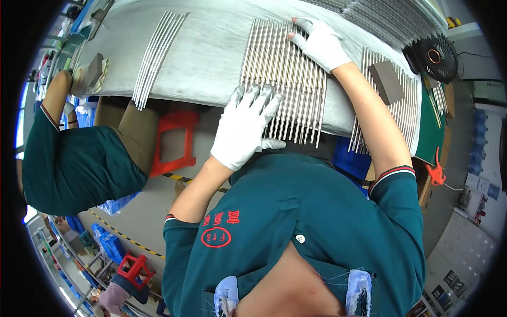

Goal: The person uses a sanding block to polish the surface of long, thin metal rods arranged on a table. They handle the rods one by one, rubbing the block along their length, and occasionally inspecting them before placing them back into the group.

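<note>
A row of slim silver metal rods (pixel 285 79) lies side by side on the pale cloth-covered table (pixel 211 58), their near ends sticking out past its front edge. My left hand (pixel 240 124), in a white glove with greyed fingertips, rests on the row's near left part with fingers stretched out and the thumb lower down. At the far right end, my right hand (pixel 323 46) touches the rods; its white glove leaves the thumb and index fingertips bare, and its fingers are apart. Further right, a grey-brown block (pixel 387 82) sits on a second group of rods (pixel 364 105).
Another bunch of rods (pixel 158 58) lies to the left. A black fan (pixel 435 57) stands at the table's right end, near a red air blow gun (pixel 436 169). At left, a co-worker (pixel 84 164) sits by a red stool (pixel 174 142). Dense grey rods (pixel 385 18) fill the far right.
</note>
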Demonstrator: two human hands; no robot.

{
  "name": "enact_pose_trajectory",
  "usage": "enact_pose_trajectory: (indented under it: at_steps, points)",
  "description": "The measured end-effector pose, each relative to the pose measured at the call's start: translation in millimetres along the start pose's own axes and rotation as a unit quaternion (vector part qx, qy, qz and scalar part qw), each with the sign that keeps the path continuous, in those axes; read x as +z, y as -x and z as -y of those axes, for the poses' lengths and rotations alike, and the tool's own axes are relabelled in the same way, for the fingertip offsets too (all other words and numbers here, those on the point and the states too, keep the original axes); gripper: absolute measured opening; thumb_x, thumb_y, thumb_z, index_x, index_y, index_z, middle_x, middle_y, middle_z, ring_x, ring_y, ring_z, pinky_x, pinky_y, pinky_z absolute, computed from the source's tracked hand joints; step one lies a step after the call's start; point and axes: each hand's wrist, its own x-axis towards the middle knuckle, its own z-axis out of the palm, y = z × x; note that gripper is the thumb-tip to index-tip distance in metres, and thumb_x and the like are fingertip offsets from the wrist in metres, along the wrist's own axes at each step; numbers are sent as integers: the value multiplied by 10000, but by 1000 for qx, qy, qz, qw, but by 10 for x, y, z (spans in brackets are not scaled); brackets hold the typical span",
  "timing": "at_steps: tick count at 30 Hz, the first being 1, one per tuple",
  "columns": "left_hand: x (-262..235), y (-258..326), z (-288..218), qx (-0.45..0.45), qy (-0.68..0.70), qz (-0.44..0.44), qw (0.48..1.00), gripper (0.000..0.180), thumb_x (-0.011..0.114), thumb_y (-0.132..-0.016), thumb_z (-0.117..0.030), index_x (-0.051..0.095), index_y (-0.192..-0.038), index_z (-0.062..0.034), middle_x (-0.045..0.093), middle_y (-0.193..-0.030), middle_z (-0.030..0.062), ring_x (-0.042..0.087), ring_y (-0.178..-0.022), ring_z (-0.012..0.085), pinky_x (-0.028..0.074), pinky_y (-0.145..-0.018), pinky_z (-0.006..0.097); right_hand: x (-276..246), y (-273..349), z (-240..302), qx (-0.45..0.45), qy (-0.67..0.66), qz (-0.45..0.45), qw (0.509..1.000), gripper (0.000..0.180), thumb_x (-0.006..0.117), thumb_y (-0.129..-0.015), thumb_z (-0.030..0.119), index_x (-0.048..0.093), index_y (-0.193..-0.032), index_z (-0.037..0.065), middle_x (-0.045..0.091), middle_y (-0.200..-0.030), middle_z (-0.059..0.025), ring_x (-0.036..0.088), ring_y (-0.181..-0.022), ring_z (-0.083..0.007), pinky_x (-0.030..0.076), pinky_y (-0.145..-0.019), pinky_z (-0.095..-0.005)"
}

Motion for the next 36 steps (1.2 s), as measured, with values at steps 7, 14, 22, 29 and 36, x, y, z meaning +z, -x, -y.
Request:
enact_pose_trajectory:
  at_steps: [7,14,22,29,36]
  points:
    - [18,6,-1,8,-1,-19,1000,1007,629,-732,-681,385,-1509,-88,466,-1491,206,440,-1364,412,284,-1164,558,77,7,21,54,4,-34,998,630,604,-881,569,657,-1291,95,658,-1269,-160,592,-1217,-354,416,-1056,-557]
    - [28,14,-14,17,-37,-47,998,962,679,-713,-657,476,-1437,-57,520,-1443,168,455,-1359,347,307,-1164,519,90,50,41,93,4,-44,995,617,592,-889,559,669,-1266,76,643,-1289,-167,564,-1239,-368,392,-1088,-518]
    - [-205,1,442,-17,-45,-99,994,734,638,-892,-456,443,-1463,-38,511,-1455,192,453,-1363,392,284,-1181,505,-84,356,393,-102,23,10,994,617,478,-990,470,494,-1431,38,474,-1478,-196,385,-1411,-345,242,-1194,-475]
    - [-31,-705,996,33,-140,-82,986,567,534,-991,-370,444,-1465,-71,496,-1482,142,437,-1386,338,299,-1176,463,-47,586,675,-242,89,70,964,693,471,-978,544,477,-1453,39,436,-1525,-185,369,-1439,-347,214,-1213,-512]
    - [133,-1043,605,53,-116,-34,991,579,478,-995,-364,413,-1491,-72,469,-1507,148,434,-1395,299,270,-1197,463,-321,802,399,-191,114,141,965,734,472,-978,551,420,-1493,31,360,-1579,-174,293,-1486,-311,178,-1229,-495]
